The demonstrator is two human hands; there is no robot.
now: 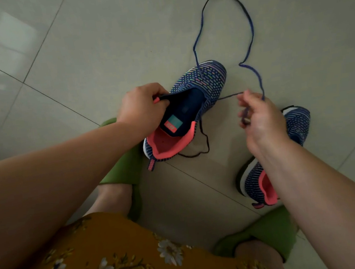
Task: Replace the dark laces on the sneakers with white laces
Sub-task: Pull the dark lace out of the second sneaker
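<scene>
In the middle of the frame I see the navy knit sneaker [193, 108] with its coral lining, toe pointing to the upper right, on the tiled floor [95, 44]. My left hand [142, 107] comes in from the left and grips the tongue edge, fingers curled over it. The dark lace [248, 26] runs from the sneaker's side to my right hand [259, 120], which pinches it, then loops toward the upper right. The second sneaker [291, 134] lies partly behind my right forearm.
</scene>
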